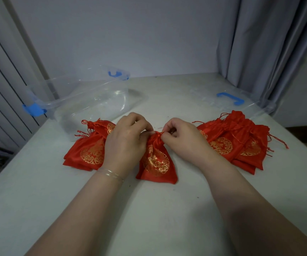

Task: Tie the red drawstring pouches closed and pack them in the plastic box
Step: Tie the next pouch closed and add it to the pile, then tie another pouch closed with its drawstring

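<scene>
Your left hand [125, 139] and right hand [181, 134] pinch the centre pouch [157, 161] neck, mid-tie; the plastic box [86, 100] behind it looks unpacked.

Bare table [149, 209] near the person; pouch piles [88, 148] [241, 141] either side, open plastic box [86, 97] behind-left.

Soft, dim, bluish light is falling evenly from above, casting faint shadows under the forearms on the table [38, 191]. Wide-angle distortion is bending the curtain [260, 43] at the edges. Detail is looking slightly soft throughout.
</scene>
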`<state>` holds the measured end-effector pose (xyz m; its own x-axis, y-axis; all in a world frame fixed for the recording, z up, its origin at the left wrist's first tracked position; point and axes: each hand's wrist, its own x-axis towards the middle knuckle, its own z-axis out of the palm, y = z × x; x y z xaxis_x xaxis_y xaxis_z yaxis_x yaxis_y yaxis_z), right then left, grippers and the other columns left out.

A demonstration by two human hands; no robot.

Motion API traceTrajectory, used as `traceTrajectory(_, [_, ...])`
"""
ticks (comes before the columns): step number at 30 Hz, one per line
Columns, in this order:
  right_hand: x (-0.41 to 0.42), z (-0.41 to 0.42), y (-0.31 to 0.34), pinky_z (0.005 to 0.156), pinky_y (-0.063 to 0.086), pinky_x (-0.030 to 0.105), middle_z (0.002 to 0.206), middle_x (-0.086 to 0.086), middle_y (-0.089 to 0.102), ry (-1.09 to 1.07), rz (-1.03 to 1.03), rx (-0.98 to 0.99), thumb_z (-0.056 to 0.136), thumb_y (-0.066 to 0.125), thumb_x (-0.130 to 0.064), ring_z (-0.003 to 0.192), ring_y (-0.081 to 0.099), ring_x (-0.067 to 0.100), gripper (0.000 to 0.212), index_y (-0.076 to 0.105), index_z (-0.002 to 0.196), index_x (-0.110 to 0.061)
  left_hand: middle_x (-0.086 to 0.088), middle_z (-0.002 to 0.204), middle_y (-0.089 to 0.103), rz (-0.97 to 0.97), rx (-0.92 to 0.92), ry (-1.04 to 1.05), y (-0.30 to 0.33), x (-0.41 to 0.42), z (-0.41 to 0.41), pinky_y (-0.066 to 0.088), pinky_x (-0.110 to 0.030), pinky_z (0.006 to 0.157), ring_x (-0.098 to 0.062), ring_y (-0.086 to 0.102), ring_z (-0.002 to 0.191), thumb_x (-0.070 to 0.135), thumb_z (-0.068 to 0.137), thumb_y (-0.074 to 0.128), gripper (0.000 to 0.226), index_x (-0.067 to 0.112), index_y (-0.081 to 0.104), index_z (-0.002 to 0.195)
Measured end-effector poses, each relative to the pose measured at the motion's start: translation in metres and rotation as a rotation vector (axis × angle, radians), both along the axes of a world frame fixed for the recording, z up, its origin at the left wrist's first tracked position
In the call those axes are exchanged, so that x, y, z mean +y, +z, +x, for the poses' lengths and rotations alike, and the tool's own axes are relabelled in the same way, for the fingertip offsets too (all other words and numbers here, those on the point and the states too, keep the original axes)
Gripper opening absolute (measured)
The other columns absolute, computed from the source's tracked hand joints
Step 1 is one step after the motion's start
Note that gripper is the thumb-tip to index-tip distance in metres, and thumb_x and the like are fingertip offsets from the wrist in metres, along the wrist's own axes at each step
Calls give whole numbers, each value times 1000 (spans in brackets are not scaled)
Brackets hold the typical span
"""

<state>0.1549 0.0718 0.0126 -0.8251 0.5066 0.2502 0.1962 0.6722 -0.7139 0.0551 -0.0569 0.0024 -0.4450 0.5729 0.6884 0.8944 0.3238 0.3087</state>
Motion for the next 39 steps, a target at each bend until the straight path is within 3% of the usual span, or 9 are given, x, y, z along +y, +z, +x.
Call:
traceTrajectory(6, [-1,1,3,53,33,23,72,-14,51,-34,159,-58,85,54,-30,70,50,7,6,54,90,-25,8,88,59,-64,-110,-60,3,-3,0,48,-41,66,-19,54,84,-2,77,55,21,18,58,83])
traceTrajectory(12, [-4,0,2,61,42,32,83,-7,60,-72,284,-52,91,46,-27,80,58,17,13,50,101,-20,8,65,58,-125,-163,-65,2,-2,5,40,-33,50,-13,54,58,4,88,50,14,17,50,92])
traceTrajectory(14, [-3,0,1,62,43,32,81,-9,60,-66,271,-13,92,47,-27,79,59,17,12,51,102,-21,7,56,54,-121,-296,-93,4,-3,7,34,-27,48,-7,49,50,24,95,50,4,22,47,97])
traceTrajectory(16, [2,-1,-2,65,47,33,77,-12,57,-48,197,24,91,50,-27,75,58,14,10,53,99,-24,6,65,62,-93,-562,-180,8,-5,8,40,-21,53,-4,53,54,37,91,55,19,28,45,105])
traceTrajectory(19, [4,-2,-5,69,52,39,73,-12,57,-19,5,138,89,55,-28,67,56,8,6,55,94,-30,3,85,66,-94,-733,-287,10,-5,9,50,-26,66,-13,63,69,24,85,69,42,37,42,115])
traceTrajectory(25, [22,4,-3,84,47,36,100,-6,61,-316,149,45,89,55,-32,100,56,19,18,56,106,-25,0,95,65,262,-693,-7,12,-16,-19,52,-33,73,-18,64,84,17,84,68,40,42,44,103])
traceTrajectory(28, [32,7,-5,99,34,42,127,5,49,-427,288,-297,89,54,-40,121,40,28,34,54,120,-25,1,96,61,98,-577,262,8,-28,-40,47,-37,80,-25,58,90,23,85,67,38,31,43,115])
traceTrajectory(32, [34,5,-10,102,30,44,132,9,45,-416,321,-553,89,51,-49,125,37,32,47,52,126,-21,-14,126,49,-147,-345,519,0,-31,-46,35,-43,97,-36,39,118,33,80,71,52,25,48,127])
traceTrajectory(39, [37,1,-12,95,35,41,116,5,60,-412,301,-511,93,46,-38,114,51,29,31,64,110,-20,0,104,61,119,-50,232,7,-16,-23,29,-20,84,-22,48,99,26,89,61,19,18,63,106])
